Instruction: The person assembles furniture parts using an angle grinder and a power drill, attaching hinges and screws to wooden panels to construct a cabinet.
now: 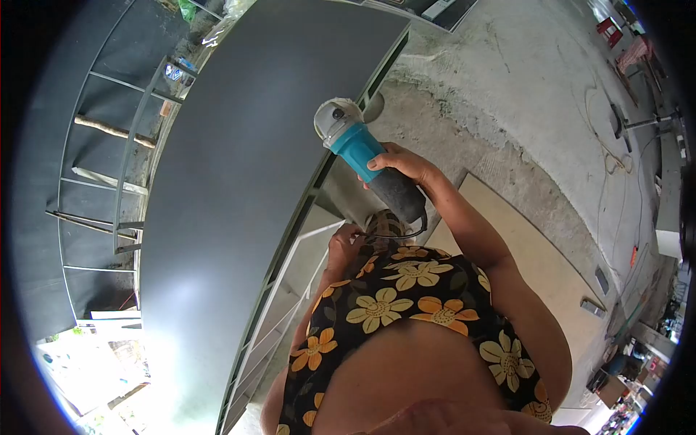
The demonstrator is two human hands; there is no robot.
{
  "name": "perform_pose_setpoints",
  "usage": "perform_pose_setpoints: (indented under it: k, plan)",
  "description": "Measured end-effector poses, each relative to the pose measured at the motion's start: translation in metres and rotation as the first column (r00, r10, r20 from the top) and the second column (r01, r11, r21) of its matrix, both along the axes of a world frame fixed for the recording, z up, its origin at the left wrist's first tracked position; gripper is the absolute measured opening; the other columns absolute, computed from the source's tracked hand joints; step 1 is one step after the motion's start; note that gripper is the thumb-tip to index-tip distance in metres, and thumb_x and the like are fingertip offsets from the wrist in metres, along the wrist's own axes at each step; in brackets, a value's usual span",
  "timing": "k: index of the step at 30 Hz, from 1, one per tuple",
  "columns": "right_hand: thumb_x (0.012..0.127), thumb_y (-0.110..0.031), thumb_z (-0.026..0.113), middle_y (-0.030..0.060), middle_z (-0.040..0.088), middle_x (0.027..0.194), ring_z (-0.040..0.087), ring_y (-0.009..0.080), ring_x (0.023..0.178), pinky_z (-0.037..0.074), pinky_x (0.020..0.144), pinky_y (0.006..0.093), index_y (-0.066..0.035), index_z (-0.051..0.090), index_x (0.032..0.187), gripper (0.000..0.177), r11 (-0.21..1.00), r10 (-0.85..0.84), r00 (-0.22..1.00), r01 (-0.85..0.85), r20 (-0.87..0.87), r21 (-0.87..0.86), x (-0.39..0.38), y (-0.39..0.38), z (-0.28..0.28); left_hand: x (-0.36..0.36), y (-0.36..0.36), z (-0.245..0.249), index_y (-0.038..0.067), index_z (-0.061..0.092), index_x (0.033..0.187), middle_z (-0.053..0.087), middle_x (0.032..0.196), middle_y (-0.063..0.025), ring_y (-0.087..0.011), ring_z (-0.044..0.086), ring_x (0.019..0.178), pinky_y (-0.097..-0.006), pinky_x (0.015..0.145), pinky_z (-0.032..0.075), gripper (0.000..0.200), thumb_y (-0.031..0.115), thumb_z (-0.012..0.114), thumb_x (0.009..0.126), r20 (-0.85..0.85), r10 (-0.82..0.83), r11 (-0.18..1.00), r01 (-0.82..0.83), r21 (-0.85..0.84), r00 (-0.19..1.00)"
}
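Observation:
My right hand [406, 165] is wrapped round the body of a teal and black angle grinder [360, 154]. The grinder's grey metal head points away from me, over the edge of a large dark grey panel [239, 145]. A black power cord [395, 236] leaves the rear of the grinder and loops back toward my left hand [344, 246]. That hand is closed low beside the panel's near edge, with its fingers on the cord. The grinder's disc side is mostly hidden from this angle.
Below the panel's edge is a white metal frame [286, 268]. A pale board [507, 254] lies on the concrete floor [536, 94] at the right. Cables [615, 163] run across the floor farther off. Metal frame bars [129, 159] stand beyond the panel.

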State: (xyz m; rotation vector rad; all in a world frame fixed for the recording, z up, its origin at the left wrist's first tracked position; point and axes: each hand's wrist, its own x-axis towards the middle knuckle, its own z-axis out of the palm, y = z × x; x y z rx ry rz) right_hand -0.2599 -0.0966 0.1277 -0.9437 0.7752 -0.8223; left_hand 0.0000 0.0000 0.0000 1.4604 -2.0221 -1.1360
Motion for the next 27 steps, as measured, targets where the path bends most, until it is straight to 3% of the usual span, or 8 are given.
perform_pose_setpoints:
  k: [2, 3, 5, 8, 16, 20, 23, 27]
  plan:
    - [0.071, -0.036, 0.067, 0.0149, 0.066, 0.087, 0.067, 0.0231, 0.074, 0.054, 0.071, 0.0342, 0.004, 0.056, 0.104, 0.053, 1.0, -0.021, 0.999, 0.021, 0.05, 0.0, 0.01, 0.0, -0.002, 0.015, -0.001, 0.009, 0.001, 0.063, 0.09, 0.064, 0.088, -0.0145, -0.0279, 0.063, 0.079, -0.0364, 0.072, 0.05, 0.019, 0.007, 0.066, 0.072, 0.037, -0.002, 1.0, 0.002, 0.001, 0.999]
    - [0.071, -0.035, 0.066, 0.015, 0.066, 0.087, 0.067, 0.0231, 0.074, 0.054, 0.071, 0.0343, 0.004, 0.056, 0.104, 0.053, 0.998, -0.035, 0.997, 0.032, -0.067, -0.051, -0.037, -0.011, 0.0, -0.047, -0.023, -0.023, 0.001, 0.063, 0.09, 0.064, 0.087, -0.0142, -0.0278, 0.062, 0.078, -0.0364, 0.071, 0.05, 0.019, 0.007, 0.067, 0.072, -0.083, -0.023, 0.999, 0.019, -0.041, 0.996]
    - [0.071, -0.034, 0.066, 0.0151, 0.066, 0.087, 0.067, 0.023, 0.074, 0.054, 0.071, 0.0344, 0.004, 0.056, 0.105, 0.052, 0.999, -0.046, 0.997, 0.045, 0.063, 0.026, -0.07, -0.045, -0.012, -0.061, -0.052, 0.008, 0.001, 0.063, 0.089, 0.064, 0.087, -0.0136, -0.0277, 0.062, 0.077, -0.0364, 0.07, 0.049, 0.018, 0.007, 0.068, 0.072, 0.042, -0.044, 0.998, 0.042, 0.048, 0.998]
    - [0.071, -0.032, 0.066, 0.0152, 0.065, 0.087, 0.067, 0.0231, 0.075, 0.054, 0.071, 0.0343, 0.004, 0.055, 0.106, 0.051, 0.995, -0.079, 0.997, 0.08, 0.019, -0.06, -0.151, -0.108, 0.007, -0.147, -0.134, 0.005, 0.001, 0.063, 0.089, 0.064, 0.087, -0.013, -0.0275, 0.062, 0.077, -0.0364, 0.07, 0.049, 0.018, 0.008, 0.069, 0.073, -0.018, -0.072, 0.996, 0.071, -0.048, 0.997]
    - [0.076, -0.031, 0.063, 0.0152, 0.066, 0.093, 0.066, 0.0228, 0.078, 0.054, 0.071, 0.0327, 0.004, 0.054, 0.11, 0.05, 0.933, -0.355, 0.935, 0.353, 0.008, 0.07, -0.29, -0.188, 0.008, -0.265, -0.25, 0.017, 0.003, 0.063, 0.091, 0.064, 0.09, -0.0133, -0.0262, 0.063, 0.079, -0.0357, 0.069, 0.05, 0.018, 0.01, 0.068, 0.075, -0.055, -0.199, 0.98, 0.199, -0.013, 0.978]
    - [0.078, -0.033, 0.062, 0.0148, 0.066, 0.091, 0.066, 0.0237, 0.078, 0.053, 0.07, 0.0333, 0.004, 0.055, 0.108, 0.048, 0.814, -0.572, 0.814, 0.548, 0.104, 0.19, -0.353, -0.214, 0.003, -0.311, -0.289, 0.013, 0.003, 0.063, 0.092, 0.063, 0.085, -0.0116, -0.0238, 0.06, 0.074, -0.0351, 0.065, 0.048, 0.018, 0.012, 0.069, 0.078, -0.107, -0.155, 0.987, 0.159, 0.024, 0.982]
    - [0.077, -0.035, 0.062, 0.0156, 0.065, 0.092, 0.066, 0.0244, 0.08, 0.054, 0.069, 0.034, 0.004, 0.053, 0.11, 0.052, 0.73, -0.669, 0.736, 0.626, 0.102, 0.275, -0.402, -0.239, 0.007, -0.354, -0.319, 0.027, 0.003, 0.061, 0.091, 0.062, 0.085, -0.0115, -0.0234, 0.06, 0.073, -0.0351, 0.065, 0.048, 0.017, 0.013, 0.068, 0.079, 0.036, -0.188, 0.979, 0.184, 0.087, 0.982]
    - [0.077, -0.038, 0.062, 0.0151, 0.064, 0.093, 0.065, 0.0238, 0.078, 0.054, 0.07, 0.0343, 0.004, 0.053, 0.11, 0.054, 0.65, -0.753, 0.641, 0.687, 0.151, 0.324, -0.493, -0.282, -0.021, -0.426, -0.349, 0.003, 0.004, 0.059, 0.085, 0.062, 0.08, -0.0136, -0.0318, 0.061, 0.074, -0.0388, 0.066, 0.049, 0.014, 0.01, 0.066, 0.075, 0.053, -0.118, 0.992, 0.119, -0.028, 0.992]
